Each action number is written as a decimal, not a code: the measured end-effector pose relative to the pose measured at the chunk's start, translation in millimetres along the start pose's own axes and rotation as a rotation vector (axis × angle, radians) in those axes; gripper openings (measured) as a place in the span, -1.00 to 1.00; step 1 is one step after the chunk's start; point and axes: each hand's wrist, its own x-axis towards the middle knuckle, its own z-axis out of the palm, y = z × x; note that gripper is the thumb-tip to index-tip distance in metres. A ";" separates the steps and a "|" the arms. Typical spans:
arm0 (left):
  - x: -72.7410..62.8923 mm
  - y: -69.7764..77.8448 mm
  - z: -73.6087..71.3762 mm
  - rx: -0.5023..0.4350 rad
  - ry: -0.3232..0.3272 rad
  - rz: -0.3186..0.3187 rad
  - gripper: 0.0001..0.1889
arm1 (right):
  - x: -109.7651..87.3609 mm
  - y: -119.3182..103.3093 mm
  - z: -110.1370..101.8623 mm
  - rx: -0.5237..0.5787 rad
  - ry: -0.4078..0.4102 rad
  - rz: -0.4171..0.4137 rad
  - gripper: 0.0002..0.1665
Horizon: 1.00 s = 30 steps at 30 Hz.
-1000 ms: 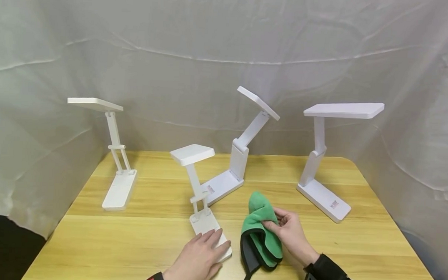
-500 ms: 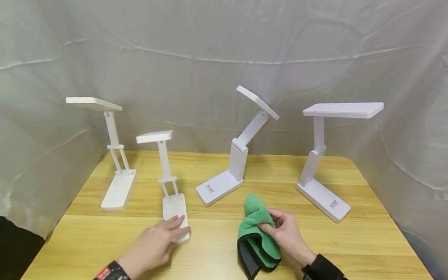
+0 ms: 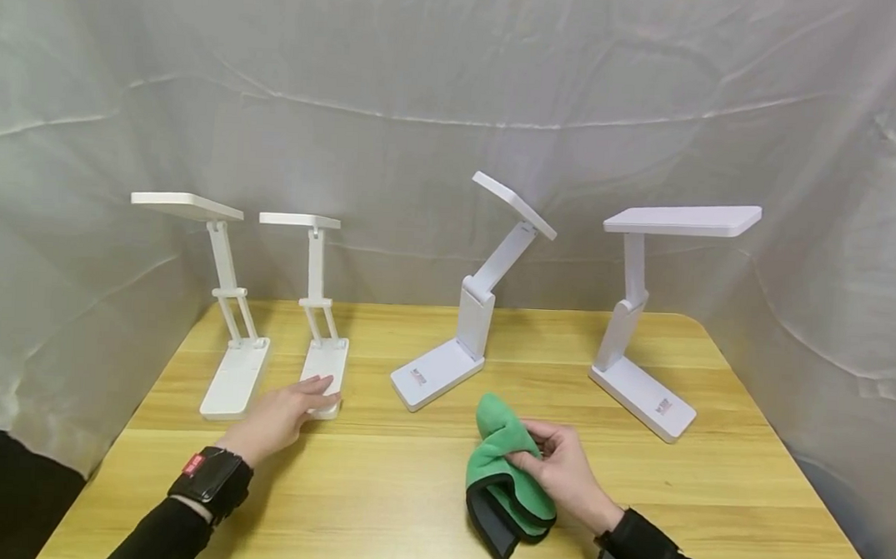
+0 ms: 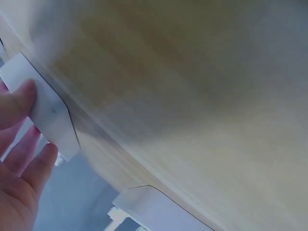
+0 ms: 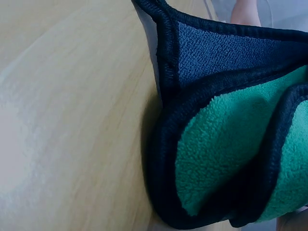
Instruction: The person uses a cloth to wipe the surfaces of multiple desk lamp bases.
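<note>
My left hand (image 3: 284, 414) grips the near end of the base of a white folding desk lamp (image 3: 326, 366). In the left wrist view, the thumb lies against the side of that lamp base (image 4: 50, 108) and the other fingers are across from it. The lamp stands upright just right of another white lamp (image 3: 237, 379). My right hand (image 3: 563, 472) pinches a bunched green cloth (image 3: 504, 449) with dark grey backing and black edging. Up close in the right wrist view, the folded cloth (image 5: 221, 144) hangs just over or touches the wood; which one, I cannot tell.
Two more white lamps stand farther right: one with a tilted head (image 3: 440, 371), another with a level head (image 3: 641, 396). All are on a wooden table (image 3: 378, 493). A pale grey sheet (image 3: 426, 87) hangs behind and at both sides.
My left hand has slid the lamp left and away from me, from the table's middle to beside the leftmost lamp, straightening it. The right hand and cloth have shifted slightly left.
</note>
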 end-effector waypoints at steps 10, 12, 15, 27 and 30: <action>50.7 41.3 -16.1 -0.029 -0.046 -0.085 -0.55 | -2.1 -1.9 0.5 -0.013 0.030 0.057 -0.58; 72.9 61.1 -13.3 -0.080 -0.058 -0.122 -0.52 | -2.3 -3.5 0.8 -0.012 0.067 0.097 -0.57; 100.0 81.9 0.1 -0.116 -0.078 -0.172 -0.45 | -1.8 -6.3 1.8 -0.009 0.124 0.133 -0.55; 118.1 109.4 41.9 0.055 -0.100 -0.250 -0.43 | -0.2 -6.2 0.7 -0.042 0.286 0.208 -0.57; 110.5 124.7 42.2 0.075 -0.099 -0.250 -0.40 | 0.4 -5.2 -1.5 -0.046 0.309 0.225 -0.57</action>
